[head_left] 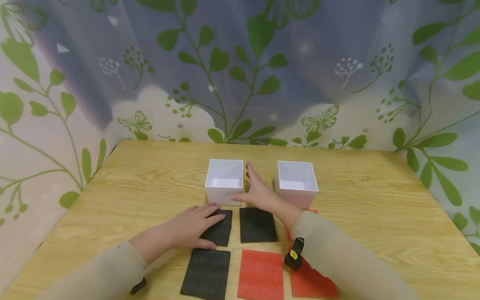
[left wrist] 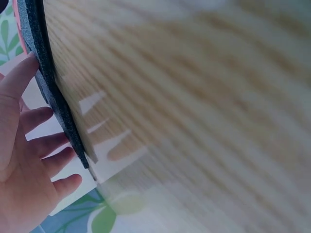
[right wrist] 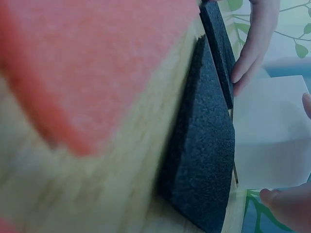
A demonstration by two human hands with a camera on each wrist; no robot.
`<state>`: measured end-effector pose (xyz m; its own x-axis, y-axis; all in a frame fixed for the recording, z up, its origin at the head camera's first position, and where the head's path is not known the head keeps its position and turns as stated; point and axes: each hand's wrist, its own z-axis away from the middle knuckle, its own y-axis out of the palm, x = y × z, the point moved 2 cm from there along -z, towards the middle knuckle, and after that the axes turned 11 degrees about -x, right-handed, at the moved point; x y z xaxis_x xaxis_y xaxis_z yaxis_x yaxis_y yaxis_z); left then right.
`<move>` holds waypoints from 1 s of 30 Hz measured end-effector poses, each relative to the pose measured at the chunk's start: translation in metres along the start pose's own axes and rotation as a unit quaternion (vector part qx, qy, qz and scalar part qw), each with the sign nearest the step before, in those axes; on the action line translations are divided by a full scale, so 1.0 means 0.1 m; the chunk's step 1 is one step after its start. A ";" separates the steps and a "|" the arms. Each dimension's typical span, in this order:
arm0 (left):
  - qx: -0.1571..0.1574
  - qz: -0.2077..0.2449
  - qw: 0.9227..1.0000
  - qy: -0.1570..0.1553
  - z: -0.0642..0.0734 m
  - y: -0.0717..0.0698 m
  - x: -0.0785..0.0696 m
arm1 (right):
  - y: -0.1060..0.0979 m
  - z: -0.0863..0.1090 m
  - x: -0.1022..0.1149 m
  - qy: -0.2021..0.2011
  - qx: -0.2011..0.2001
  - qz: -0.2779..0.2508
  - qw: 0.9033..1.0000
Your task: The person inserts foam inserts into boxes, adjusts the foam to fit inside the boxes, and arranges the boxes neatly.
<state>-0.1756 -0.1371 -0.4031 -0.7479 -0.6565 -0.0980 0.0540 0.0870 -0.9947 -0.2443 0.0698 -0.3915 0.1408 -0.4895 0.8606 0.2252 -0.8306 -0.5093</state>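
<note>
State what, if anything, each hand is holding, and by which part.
Nothing is plainly held. The left hand rests, fingers spread, on the back-left black square pad; the right hand is open beside the left white open-topped box, contact unclear.

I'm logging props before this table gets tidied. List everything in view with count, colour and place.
Boxes: two, white, open-topped, side by side beyond the squares.
Black squares: three; one under the left hand, one to its right, one nearer the camera.
Red squares: one right of the nearest black one; probably two more, partly hidden by the right sleeve.
Table: one, light wood-grain, under everything.
Backdrop: blue-grey and white with green leaves, behind the table.
Wrist devices: two, black, one at each wrist.
Sleeves: two, beige, on both arms.
Left hand: one, bare, on a black square.
Right hand: one, bare, at the left box's right side.
</note>
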 end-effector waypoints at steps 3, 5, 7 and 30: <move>-0.001 -0.001 1.000 0.008 -0.01 0.00 0.00 | 0.01 -0.03 0.02 -0.006 0.006 0.004 1.000; -0.003 -0.002 1.000 0.013 -0.02 -0.01 0.00 | 0.01 -0.04 0.03 -0.008 0.003 0.005 1.000; -0.004 -0.003 1.000 0.016 -0.03 -0.02 0.00 | 0.00 -0.05 0.03 -0.007 -0.001 0.000 1.000; -0.009 0.006 1.000 0.013 -0.05 -0.04 0.00 | -0.02 -0.15 -0.07 -0.009 -0.009 -0.012 1.000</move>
<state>-0.1789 -0.1338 -0.3986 -0.7637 -0.6364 -0.1086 0.0515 0.1077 -0.9929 -0.2606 0.0707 -0.3965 0.1525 -0.4644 0.8724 0.2114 -0.8470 -0.4878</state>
